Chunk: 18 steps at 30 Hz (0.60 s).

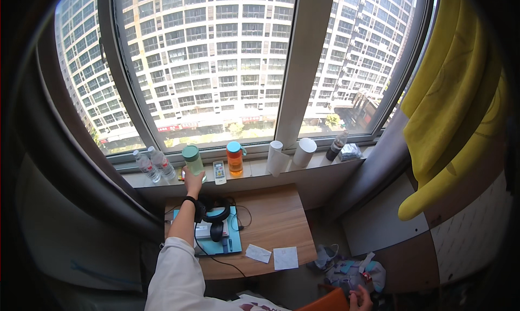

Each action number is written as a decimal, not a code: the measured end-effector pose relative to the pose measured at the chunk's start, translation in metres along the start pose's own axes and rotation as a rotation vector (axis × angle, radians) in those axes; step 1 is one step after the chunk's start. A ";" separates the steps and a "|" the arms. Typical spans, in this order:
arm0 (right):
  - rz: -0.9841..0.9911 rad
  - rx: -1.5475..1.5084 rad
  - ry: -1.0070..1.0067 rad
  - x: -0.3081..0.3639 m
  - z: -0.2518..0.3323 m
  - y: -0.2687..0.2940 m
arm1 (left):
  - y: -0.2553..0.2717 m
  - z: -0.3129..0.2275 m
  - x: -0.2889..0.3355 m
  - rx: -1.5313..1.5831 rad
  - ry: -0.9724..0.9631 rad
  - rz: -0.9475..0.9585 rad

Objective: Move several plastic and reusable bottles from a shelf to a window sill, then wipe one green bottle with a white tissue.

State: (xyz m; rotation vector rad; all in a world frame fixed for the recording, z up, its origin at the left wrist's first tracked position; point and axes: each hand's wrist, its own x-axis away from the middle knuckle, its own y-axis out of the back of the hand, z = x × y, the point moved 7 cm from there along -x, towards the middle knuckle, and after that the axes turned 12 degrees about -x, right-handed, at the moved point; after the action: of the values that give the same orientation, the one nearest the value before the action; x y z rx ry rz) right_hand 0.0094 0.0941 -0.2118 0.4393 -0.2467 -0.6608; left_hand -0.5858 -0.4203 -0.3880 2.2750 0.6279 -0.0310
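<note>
On the windowsill [258,169], the green bottle [193,160] stands between clear bottles [161,162] and a remote control [219,173]. The left hand [193,182] curls around its lower body; a firm, level grip suits it, thumb clear of the remote. The right hand [361,298] is half-curled; whether it holds anything, I cannot tell.

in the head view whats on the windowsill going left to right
Clear plastic bottle, another clear plastic bottle, green bottle, white remote control, orange blue-lidded bottle, slim white roll, thicker white roll, dark-liquid bottle, silvery packet.
</note>
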 end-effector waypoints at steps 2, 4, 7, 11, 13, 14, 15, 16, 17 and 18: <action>-0.028 -0.008 0.030 -0.006 0.005 -0.006 | -0.008 0.003 -0.006 0.030 -0.018 0.011; -0.052 -0.021 0.062 -0.010 0.010 -0.010 | -0.015 0.013 -0.013 0.031 -0.003 0.001; -0.033 0.002 0.066 -0.016 0.012 -0.015 | -0.023 0.031 -0.023 0.040 -0.001 -0.023; -0.035 0.047 0.066 -0.019 0.018 -0.018 | -0.033 0.031 -0.022 0.088 -0.039 0.000; -0.042 0.071 0.046 -0.017 0.023 -0.018 | -0.037 0.031 -0.022 0.125 -0.060 0.001; -0.038 0.056 0.051 -0.015 0.028 -0.019 | -0.037 0.038 -0.027 0.122 -0.061 0.001; -0.036 0.041 0.055 -0.014 0.032 -0.021 | -0.036 0.043 -0.032 0.140 -0.073 -0.026; -0.035 0.038 0.051 -0.012 0.033 -0.022 | -0.035 0.048 -0.035 0.158 -0.086 -0.053; -0.051 0.028 0.068 -0.009 0.034 -0.022 | -0.040 0.043 -0.032 0.164 -0.088 -0.038; -0.067 0.017 0.083 -0.007 0.036 -0.020 | -0.043 0.040 -0.028 0.183 -0.069 -0.020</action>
State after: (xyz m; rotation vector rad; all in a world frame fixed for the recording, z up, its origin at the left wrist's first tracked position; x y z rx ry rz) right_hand -0.0192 0.0727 -0.1906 0.4914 -0.1596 -0.7048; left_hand -0.6233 -0.4344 -0.4392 2.4319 0.6344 -0.1830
